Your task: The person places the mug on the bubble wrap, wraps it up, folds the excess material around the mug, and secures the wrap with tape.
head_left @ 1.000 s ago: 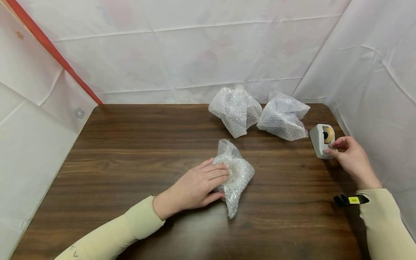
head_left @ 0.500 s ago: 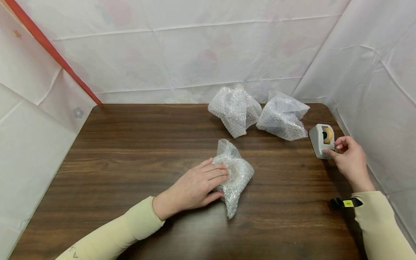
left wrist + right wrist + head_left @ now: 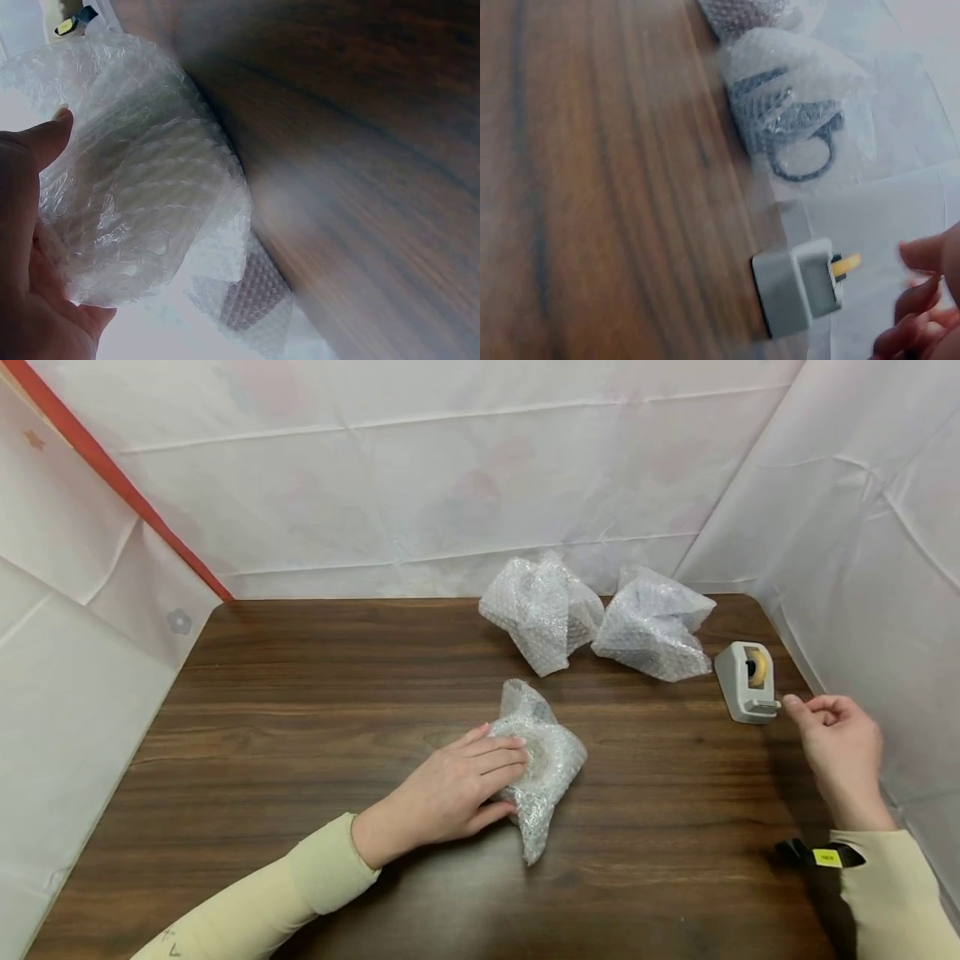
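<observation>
In the head view, my left hand (image 3: pixel 450 785) rests on a bubble-wrapped bundle (image 3: pixel 547 760) at mid-table, its fingers laid across the round top and the thumb along the near side. The left wrist view shows thumb and fingers spanning the clear bubble wrap (image 3: pixel 142 202); the wrapping blurs what is inside. At the far right a grey tape dispenser (image 3: pixel 738 689) carries a yellow-cored roll. Just right of its cutter, my right hand (image 3: pixel 836 739) pinches the tape end between thumb and fingertips. The clear strip itself hardly shows.
Two more bubble-wrapped bundles, one left (image 3: pixel 543 614) and one right (image 3: pixel 652 627), lie along the back edge. A dark hoop (image 3: pixel 802 157) shows through one bundle in the right wrist view. White cloth walls enclose the brown wooden table (image 3: pixel 300 693).
The right hand has drawn away from the dispenser's cutter, toward the right and slightly nearer. My left hand and the bundle under it stay in place.
</observation>
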Motion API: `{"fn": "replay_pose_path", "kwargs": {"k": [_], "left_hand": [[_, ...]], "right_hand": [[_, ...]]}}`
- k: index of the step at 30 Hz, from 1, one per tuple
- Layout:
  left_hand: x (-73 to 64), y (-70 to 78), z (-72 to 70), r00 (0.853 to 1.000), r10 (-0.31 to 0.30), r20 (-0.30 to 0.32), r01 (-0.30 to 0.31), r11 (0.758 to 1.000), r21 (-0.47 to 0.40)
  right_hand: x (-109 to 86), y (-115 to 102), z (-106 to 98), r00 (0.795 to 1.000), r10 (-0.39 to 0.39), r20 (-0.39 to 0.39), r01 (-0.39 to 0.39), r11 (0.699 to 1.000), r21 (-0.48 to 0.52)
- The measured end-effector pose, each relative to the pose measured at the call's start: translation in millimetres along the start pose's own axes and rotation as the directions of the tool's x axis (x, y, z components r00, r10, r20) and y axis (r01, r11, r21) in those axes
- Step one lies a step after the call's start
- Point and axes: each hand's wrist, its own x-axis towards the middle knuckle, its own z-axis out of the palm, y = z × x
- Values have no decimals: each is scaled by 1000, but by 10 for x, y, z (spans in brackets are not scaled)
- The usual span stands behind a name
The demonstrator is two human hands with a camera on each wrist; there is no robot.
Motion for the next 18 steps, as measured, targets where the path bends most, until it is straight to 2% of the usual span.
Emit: {"fn": "replay_pose_path", "kwargs": {"k": [3, 5, 7, 10, 14, 16, 18], "left_hand": [[-2, -1, -7, 1000, -1, 4, 1, 1000, 4], [2, 0, -5, 1000, -2, 3, 2, 1000, 4], [5, 2, -1, 1000, -2, 0, 2, 1000, 3], [8, 5, 7, 1000, 0, -1, 0, 1000, 1], [6, 3, 15, 1000, 1, -6, -1, 1000, -5], [5, 1, 16, 1000, -3, -8, 3, 1000, -5], [6, 1, 14, 1000, -5, -9, 5, 1000, -3]], "right_hand": [[-4, 95, -36, 989, -10, 148, 35, 985, -167], [18, 168, -41, 973, -13, 230, 65, 974, -219], [60, 235, -45, 950, 1, 313, 70, 974, -216], [134, 318, -60, 915, 27, 402, 22, 993, -117], [196, 362, -78, 889, 33, 457, 5, 997, -81], [207, 347, -70, 885, 30, 464, 37, 990, -134], [213, 321, -48, 886, -2, 463, 115, 970, -216]]}}
